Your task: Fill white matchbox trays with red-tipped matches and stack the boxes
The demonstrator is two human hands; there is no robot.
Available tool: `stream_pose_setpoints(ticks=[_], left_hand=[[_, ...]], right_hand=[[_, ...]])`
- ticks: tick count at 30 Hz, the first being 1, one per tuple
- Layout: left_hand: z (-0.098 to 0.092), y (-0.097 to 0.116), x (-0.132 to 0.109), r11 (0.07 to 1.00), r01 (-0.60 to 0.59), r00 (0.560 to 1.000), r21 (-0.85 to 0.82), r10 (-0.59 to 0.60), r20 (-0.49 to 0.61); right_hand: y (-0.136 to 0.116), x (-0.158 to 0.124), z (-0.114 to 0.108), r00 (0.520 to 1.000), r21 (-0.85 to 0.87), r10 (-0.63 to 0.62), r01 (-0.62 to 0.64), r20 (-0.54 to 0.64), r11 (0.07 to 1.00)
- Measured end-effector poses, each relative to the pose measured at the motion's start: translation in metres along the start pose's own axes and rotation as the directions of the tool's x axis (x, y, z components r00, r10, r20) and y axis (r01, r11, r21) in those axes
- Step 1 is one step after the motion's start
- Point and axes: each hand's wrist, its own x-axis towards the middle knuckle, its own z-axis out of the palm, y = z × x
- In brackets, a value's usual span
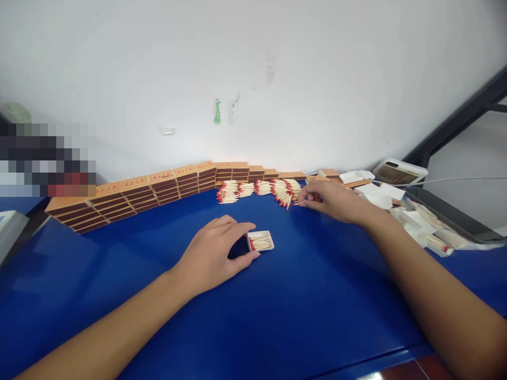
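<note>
My left hand (216,250) rests on the blue table (277,306), its thumb and fingers pinched round the left end of a small white matchbox tray (261,241) that holds a few red-tipped matches. My right hand (330,200) reaches to the far side, fingertips pinching at the right end of a row of loose red-tipped matches (259,190) heaped against the wall. What the fingers hold is too small to make out.
Stacks of orange-brown matchboxes (130,198) line the white wall from far left to centre. Empty white trays and sleeves (400,208) pile up at the right, beside a phone-like device (400,171) and a dark tray. A white object sits at the left edge.
</note>
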Motion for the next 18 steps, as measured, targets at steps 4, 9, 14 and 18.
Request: stream_pose_setpoints(ticks=[4,9,14,18], left_hand=[[-0.0001,0.0001,0.0001,1.000,0.007,1.000,0.002,-0.007,0.008],[0.0008,-0.0007,-0.0003,1.000,-0.006,1.000,-0.002,0.006,-0.002],[0.0009,-0.0012,-0.0010,1.000,-0.005,1.000,0.004,0.005,-0.003],[-0.0002,-0.0006,-0.0010,1.000,0.003,1.000,0.005,-0.003,0.002]], right_hand=[[-0.0042,-0.0005,-0.0006,0.999,-0.002,0.019,-0.019,0.042,1.000],[-0.0066,-0.0024,-0.0021,0.998,0.009,0.017,-0.017,0.055,1.000],[-0.0031,-0.0040,-0.0029,0.998,-0.001,0.037,-0.037,0.041,0.999],[-0.0027,-0.0039,-0.0044,0.994,0.005,0.076,-0.077,0.078,0.997]])
